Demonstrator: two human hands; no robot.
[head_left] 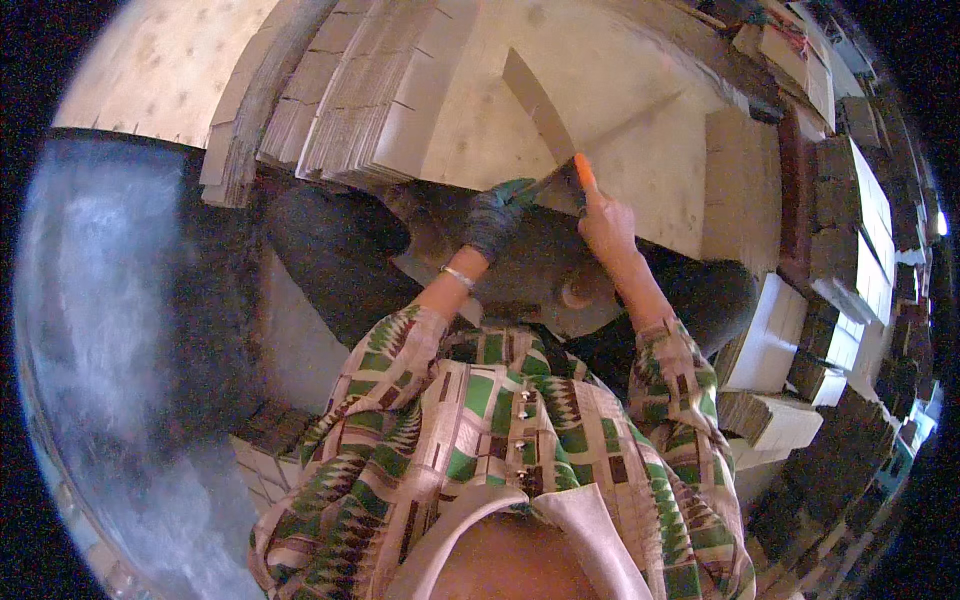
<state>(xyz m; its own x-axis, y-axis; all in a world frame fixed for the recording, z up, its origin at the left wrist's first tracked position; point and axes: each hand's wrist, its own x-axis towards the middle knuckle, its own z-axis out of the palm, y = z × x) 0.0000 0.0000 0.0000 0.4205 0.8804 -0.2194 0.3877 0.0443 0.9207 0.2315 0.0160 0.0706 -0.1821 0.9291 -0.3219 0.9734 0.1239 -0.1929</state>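
Observation:
A narrow brown cardboard strip (pixel 536 105) stands curved above the pale wooden board (pixel 470 125), its far end pointing away from me. My left hand (pixel 497 217), in a dark glove, is closed at the strip's near end, just off the board's front edge. Bare-skinned, my right hand (pixel 608 228) pinches the same end from the right. Something orange (pixel 584 173) covers or sits at a right fingertip; I cannot tell whether it is a finger sleeve or a tool. The fingers partly hide the strip's lower end.
Stacks of slotted cardboard strips (pixel 350 105) stand at the board's left. Another cardboard stack (pixel 742 190) is at its right edge. Further right are piled cardboard bundles (pixel 850 235). A bluish-grey surface (pixel 110 330) fills the left side. My knees are under the board's front edge.

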